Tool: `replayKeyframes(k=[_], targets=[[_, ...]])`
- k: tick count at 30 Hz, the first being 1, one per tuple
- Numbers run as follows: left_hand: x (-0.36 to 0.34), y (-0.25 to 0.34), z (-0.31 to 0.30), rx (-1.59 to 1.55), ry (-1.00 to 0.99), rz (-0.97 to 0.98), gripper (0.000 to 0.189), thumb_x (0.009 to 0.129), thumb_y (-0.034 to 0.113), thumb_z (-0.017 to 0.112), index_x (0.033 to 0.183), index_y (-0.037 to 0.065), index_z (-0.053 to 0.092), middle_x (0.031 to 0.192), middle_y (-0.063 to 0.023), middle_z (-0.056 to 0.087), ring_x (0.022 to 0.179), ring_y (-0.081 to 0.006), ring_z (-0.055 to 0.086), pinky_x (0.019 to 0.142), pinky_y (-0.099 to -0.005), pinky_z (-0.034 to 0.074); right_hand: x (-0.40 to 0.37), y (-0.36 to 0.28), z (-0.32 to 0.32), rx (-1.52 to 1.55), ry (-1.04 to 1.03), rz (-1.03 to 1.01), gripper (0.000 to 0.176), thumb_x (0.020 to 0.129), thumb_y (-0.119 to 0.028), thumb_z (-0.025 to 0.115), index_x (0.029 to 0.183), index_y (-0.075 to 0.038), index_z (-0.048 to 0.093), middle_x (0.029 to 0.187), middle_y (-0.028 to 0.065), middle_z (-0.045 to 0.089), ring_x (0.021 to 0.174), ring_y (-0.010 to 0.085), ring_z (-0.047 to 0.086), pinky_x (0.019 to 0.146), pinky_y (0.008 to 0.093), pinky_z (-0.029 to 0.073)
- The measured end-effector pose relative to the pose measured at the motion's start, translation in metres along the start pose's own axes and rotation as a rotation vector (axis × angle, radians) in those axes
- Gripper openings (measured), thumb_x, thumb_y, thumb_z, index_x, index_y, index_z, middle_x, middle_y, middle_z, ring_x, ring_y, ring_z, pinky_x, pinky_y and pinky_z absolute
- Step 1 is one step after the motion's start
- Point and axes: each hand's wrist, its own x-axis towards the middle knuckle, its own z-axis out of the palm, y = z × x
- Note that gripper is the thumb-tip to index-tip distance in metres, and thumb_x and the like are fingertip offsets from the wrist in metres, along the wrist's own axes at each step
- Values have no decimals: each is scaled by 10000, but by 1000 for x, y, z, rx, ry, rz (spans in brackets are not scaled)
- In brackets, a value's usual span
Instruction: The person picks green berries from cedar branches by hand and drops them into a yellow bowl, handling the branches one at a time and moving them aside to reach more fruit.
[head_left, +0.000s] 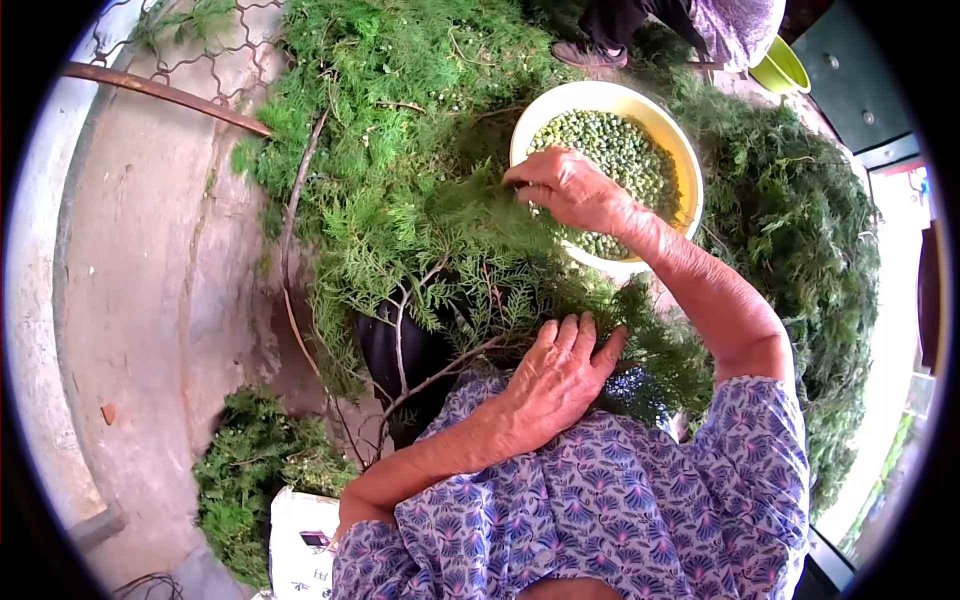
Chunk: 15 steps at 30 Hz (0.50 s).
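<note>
My right hand (575, 190) reaches over the left side of a cream-coloured basin (692, 165) with many small green cones (625, 150) in it. Its fingers are drawn together in a pinch beside blurred foliage; what they hold, if anything, is hidden. Across my lap lies a leafy cypress branch (440, 375) with a forked woody stem. My left hand (560, 385) rests palm down on its green sprays, fingers stretched forward and thumb apart.
Heaped cypress foliage (400, 90) lies left of the basin, with more greenery (790, 220) at right. A person's shoe (590, 55) and a green tub (783, 68) are beyond. A white sack (300, 540) stands at lower left, near a concrete floor (130, 300).
</note>
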Motion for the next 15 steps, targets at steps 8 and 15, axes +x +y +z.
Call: replayKeyframes(k=[8,15], targets=[[-13,-39,-32,-143,395,-76,194,786,16,553,958,66,627,965,-139,633,852,-239,620,770,-380,477,-22,-11,3,91,-69,-52,377,836,-352,571,947,7,602,804,140,590,782,299,581,699,386,470],[16,-99,-14,164,446,-432,318,712,127,680,1010,43,610,893,-57,614,845,-220,539,750,-337,409,-36,-42,5,78,91,147,188,730,-55,644,909,-4,615,804,122,599,780,274,592,699,353,481]])
